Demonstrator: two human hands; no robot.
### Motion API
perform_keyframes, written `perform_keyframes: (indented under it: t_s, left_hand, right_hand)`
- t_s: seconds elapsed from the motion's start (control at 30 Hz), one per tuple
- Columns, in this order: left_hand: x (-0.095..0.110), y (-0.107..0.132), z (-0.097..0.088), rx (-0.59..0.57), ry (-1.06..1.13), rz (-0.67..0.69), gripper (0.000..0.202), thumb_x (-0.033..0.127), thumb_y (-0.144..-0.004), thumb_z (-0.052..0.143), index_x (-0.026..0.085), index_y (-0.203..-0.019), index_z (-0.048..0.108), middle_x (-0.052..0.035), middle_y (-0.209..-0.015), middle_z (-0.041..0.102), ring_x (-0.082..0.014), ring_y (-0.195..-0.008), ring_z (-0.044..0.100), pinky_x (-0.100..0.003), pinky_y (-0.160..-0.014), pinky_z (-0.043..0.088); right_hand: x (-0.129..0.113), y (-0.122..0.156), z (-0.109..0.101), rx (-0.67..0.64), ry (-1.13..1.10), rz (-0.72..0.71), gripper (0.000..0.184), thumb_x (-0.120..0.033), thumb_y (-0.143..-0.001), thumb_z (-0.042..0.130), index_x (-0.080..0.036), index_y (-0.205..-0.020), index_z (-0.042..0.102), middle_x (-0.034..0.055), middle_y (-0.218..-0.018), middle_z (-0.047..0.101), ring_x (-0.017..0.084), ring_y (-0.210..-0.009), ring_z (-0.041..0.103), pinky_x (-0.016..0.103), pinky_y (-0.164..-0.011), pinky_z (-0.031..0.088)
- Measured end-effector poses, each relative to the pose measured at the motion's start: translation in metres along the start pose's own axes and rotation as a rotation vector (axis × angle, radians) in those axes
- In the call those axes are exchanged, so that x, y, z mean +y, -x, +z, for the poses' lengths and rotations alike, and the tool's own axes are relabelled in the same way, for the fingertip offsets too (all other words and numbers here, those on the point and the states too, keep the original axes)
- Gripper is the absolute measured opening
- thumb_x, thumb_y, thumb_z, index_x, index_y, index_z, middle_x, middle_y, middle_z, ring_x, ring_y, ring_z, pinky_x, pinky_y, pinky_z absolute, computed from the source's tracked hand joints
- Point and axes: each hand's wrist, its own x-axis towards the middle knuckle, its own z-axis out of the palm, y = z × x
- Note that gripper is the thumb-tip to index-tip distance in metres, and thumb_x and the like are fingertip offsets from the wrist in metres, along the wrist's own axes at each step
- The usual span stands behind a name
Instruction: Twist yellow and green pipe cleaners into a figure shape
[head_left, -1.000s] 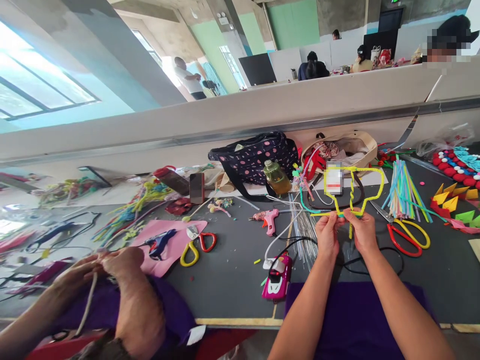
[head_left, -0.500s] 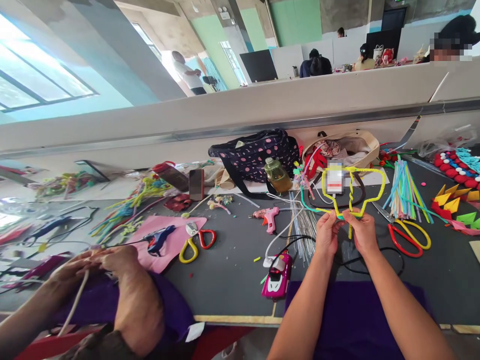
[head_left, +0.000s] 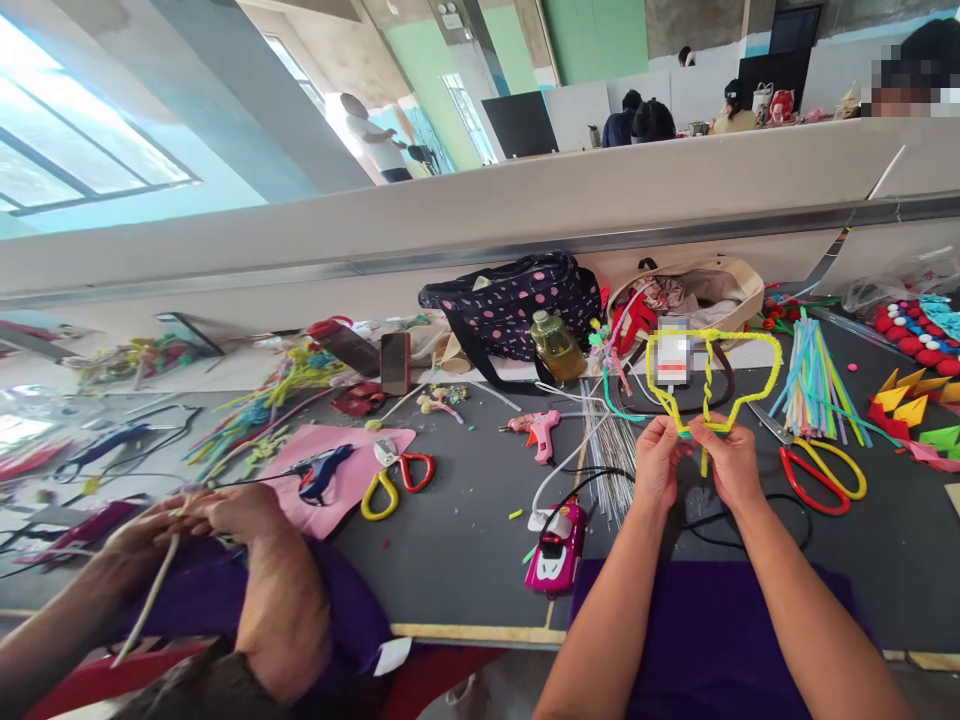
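Both of my hands pinch the lower edge of a yellow pipe-cleaner frame (head_left: 772,365), held upright above the dark table. The frame is an open outline with a twisted stem down its middle. My left hand (head_left: 661,458) grips its lower left corner, where a bit of green shows at the fingertips. My right hand (head_left: 724,458) closes on the bottom beside the stem, whose end hangs below the fingers. Behind the outline lies a white card (head_left: 673,360). Scissors with red and yellow handles (head_left: 817,478) lie to the right of my right hand.
A bundle of pastel pipe cleaners (head_left: 814,385) lies at the right. Thin wires (head_left: 607,450), a pink glue gun (head_left: 536,432) and a magenta car-shaped power strip (head_left: 556,548) lie to the left. Farther left, a co-worker's hands (head_left: 187,520) work with a pale stem. A bottle (head_left: 556,350) stands behind.
The yellow frame has turned slightly and its right side reaches a little farther right. My hands keep their grip. The whole view has shifted slightly.
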Motion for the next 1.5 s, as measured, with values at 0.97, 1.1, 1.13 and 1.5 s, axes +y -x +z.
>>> perform_keyframes:
  t_s: [0.97, 1.1, 1.13, 1.5]
  left_hand:
    - [0.0, -0.002, -0.005, 0.076, -0.359, 0.322, 0.021, 0.037, -0.07, 0.077, 0.018, -0.068, 0.071, -0.0021, -0.074, 0.058, -0.0123, -0.067, 0.052, -0.022, -0.06, 0.043]
    - [-0.002, -0.002, -0.004, 0.06, -0.238, 0.22, 0.026, 0.04, -0.068, 0.079, 0.016, -0.069, 0.07, -0.0016, -0.071, 0.06, -0.0104, -0.061, 0.053, -0.022, -0.058, 0.044]
    - [-0.002, -0.002, -0.003, 0.051, -0.214, 0.197, 0.027, 0.04, -0.068, 0.079, 0.015, -0.069, 0.069, -0.0015, -0.07, 0.06, -0.0103, -0.06, 0.053, -0.022, -0.058, 0.044]
    - [-0.006, -0.005, -0.006, 0.134, -0.206, 0.226, 0.028, 0.039, -0.066, 0.08, 0.015, -0.067, 0.066, 0.0021, -0.064, 0.056, -0.007, -0.052, 0.048, -0.019, -0.05, 0.041]
  right_hand:
    - [0.004, -0.002, -0.003, 0.112, 0.229, -0.045, 0.023, -0.041, -0.07, 0.074, -0.018, -0.074, 0.073, 0.002, -0.07, 0.069, 0.015, -0.064, 0.057, 0.028, -0.062, 0.044]
    - [0.001, -0.003, 0.001, 0.097, 0.085, 0.052, 0.027, -0.043, -0.065, 0.077, -0.017, -0.073, 0.072, 0.0015, -0.066, 0.067, 0.013, -0.059, 0.053, 0.026, -0.057, 0.043]
    - [0.001, -0.003, 0.001, 0.085, 0.058, 0.079, 0.028, -0.043, -0.065, 0.077, -0.017, -0.073, 0.072, 0.0017, -0.067, 0.067, 0.013, -0.058, 0.053, 0.026, -0.056, 0.043]
    - [0.011, -0.007, -0.007, 0.251, 0.369, -0.146, 0.071, -0.042, -0.068, 0.076, -0.022, -0.13, 0.047, 0.0075, -0.104, 0.064, 0.018, -0.084, 0.059, 0.03, -0.07, 0.048]
